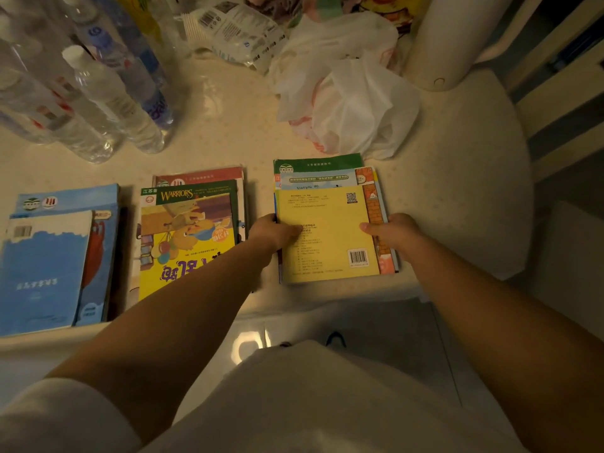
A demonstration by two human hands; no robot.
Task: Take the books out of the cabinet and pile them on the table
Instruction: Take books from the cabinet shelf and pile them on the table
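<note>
Three piles of books lie along the front of the cream table (228, 125). The right pile is topped by a yellow book (327, 230) lying back cover up, with green, blue and orange books under it. My left hand (274, 232) grips the pile's left edge, thumb on the yellow cover. My right hand (392, 232) grips its right edge the same way. The middle pile (191, 237) shows a yellow cartoon cover over a green "Warriors" book. The left pile (55, 259) is blue books. No cabinet is in view.
Several clear water bottles (108, 103) stand at the back left. A crumpled white plastic bag (349, 103) lies behind the right pile, with packaged goods (235, 31) further back. A white cylinder (454, 40) stands at the back right. The table's edge curves round on the right.
</note>
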